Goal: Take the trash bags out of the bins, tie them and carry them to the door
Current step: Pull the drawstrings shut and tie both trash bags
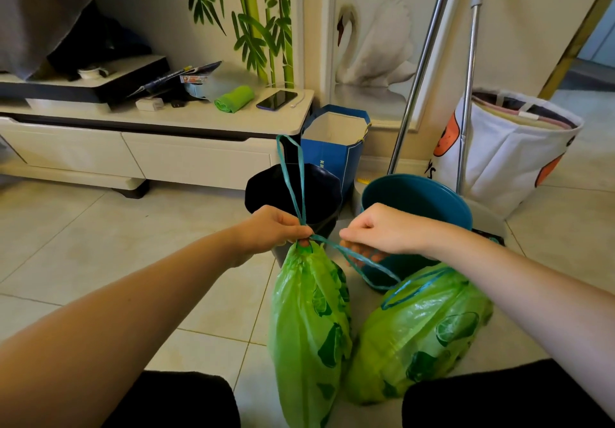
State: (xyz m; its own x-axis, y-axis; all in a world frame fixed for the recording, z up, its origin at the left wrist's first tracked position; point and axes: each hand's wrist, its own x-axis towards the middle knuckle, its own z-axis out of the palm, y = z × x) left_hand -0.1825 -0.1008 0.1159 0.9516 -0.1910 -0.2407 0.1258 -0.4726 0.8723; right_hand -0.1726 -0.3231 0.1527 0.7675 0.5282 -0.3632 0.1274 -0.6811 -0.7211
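Observation:
Two green trash bags stand on the tiled floor between my knees. My left hand pinches the gathered neck of the left bag, with one teal drawstring loop sticking up above it. My right hand is closed on the other teal drawstring loop, which runs from the neck down to the right. The right bag leans beside the first, its own drawstring lying on top. Behind them stand a black bin and a teal bin, both without bags.
A white TV cabinet runs along the wall at left, with a phone and a green roll on top. A blue paper bag, two metal poles and a white fabric basket stand behind the bins.

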